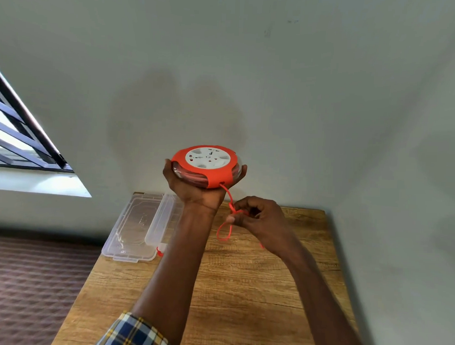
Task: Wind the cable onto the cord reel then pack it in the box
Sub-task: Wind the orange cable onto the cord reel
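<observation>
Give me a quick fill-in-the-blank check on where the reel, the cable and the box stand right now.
1. The round orange and white cord reel is held up in the ____ hand.
2. The right hand pinches the thin orange ____, which hangs in a loop below it.
3. The clear plastic storage box lies at the table's ____ edge, lid open.
4. The wooden table stands against a plain ____.

Missing words: left; cable; left; wall
</observation>
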Tool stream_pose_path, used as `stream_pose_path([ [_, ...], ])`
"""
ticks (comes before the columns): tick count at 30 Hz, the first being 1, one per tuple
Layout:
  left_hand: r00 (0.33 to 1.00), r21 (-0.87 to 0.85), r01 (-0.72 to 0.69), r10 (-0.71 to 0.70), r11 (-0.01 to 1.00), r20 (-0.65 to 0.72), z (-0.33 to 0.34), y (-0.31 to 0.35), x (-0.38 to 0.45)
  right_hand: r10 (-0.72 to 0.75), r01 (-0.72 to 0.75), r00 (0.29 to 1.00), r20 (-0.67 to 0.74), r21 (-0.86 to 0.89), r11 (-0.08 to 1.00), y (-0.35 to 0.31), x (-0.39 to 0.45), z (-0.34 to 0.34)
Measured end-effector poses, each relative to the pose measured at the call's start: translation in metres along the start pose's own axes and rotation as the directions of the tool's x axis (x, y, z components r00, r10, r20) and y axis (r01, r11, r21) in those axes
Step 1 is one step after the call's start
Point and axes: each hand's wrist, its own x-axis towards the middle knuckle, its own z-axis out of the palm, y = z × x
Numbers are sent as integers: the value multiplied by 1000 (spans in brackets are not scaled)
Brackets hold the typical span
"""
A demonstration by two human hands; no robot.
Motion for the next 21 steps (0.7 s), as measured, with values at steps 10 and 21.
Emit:
stream_pose_path([
  [10, 995, 36, -59, 62, 998, -78, -10, 1, 1, 130, -68, 983, -133, 391, 918, 5, -6, -13],
  [21, 992, 27, -66, 69, 997, -110, -11, -5, 0, 299, -201, 954, -16, 708, 677, 5, -1, -19],
])
